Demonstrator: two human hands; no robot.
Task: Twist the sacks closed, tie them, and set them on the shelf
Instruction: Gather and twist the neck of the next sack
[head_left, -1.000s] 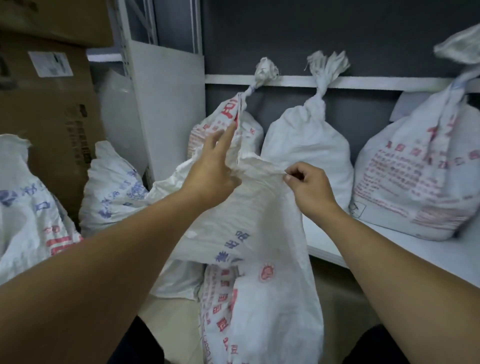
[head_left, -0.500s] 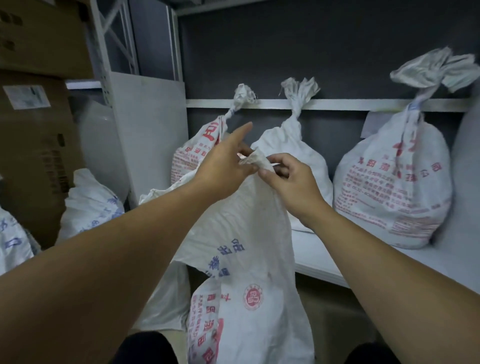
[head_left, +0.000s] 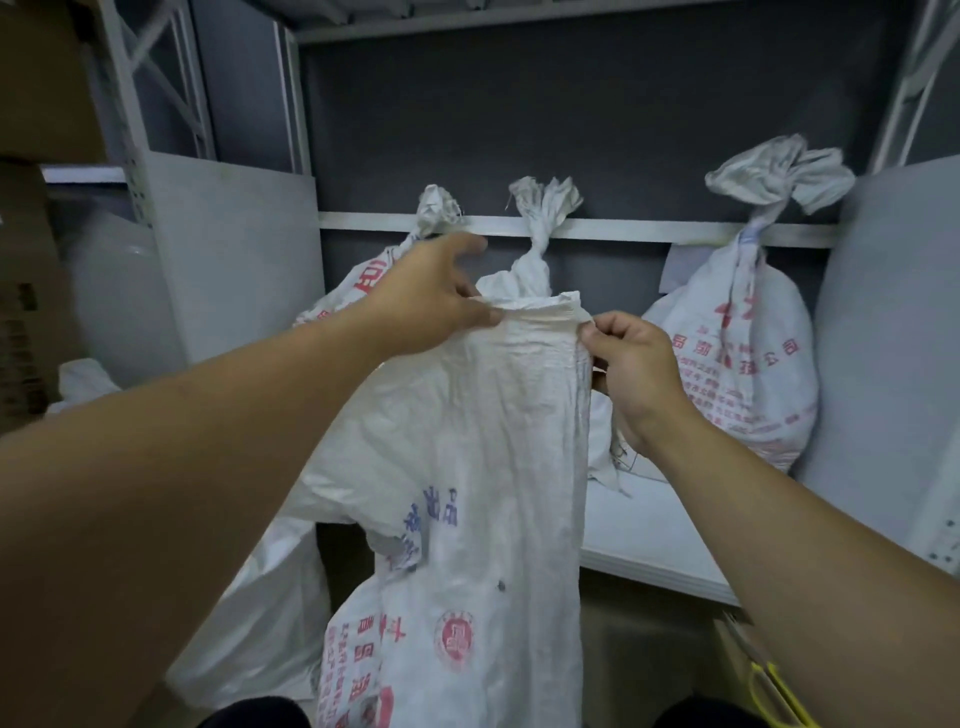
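Observation:
A white woven sack (head_left: 483, 467) with blue and red print stands in front of me, its mouth untied and stretched flat. My left hand (head_left: 431, 301) pinches the left end of its top edge. At the right end, my right hand (head_left: 631, 369) grips the same edge. Behind them, three tied sacks stand on the white shelf (head_left: 649, 535): one at the left (head_left: 363, 280), one in the middle (head_left: 535, 244) and a larger one at the right (head_left: 743, 358). My hands and the held sack hide the lower parts of the left and middle ones.
White shelf side panels stand at the left (head_left: 234, 260) and right (head_left: 893, 338). Cardboard boxes (head_left: 31, 260) are stacked at the far left. More white sacks (head_left: 260, 613) lie on the floor at the lower left. A yellow object (head_left: 774, 691) shows at the bottom right.
My hands have drawn apart along the sack's top edge, spreading the mouth flat and holding it higher. The view has tilted up, showing more of the shelf's back wall.

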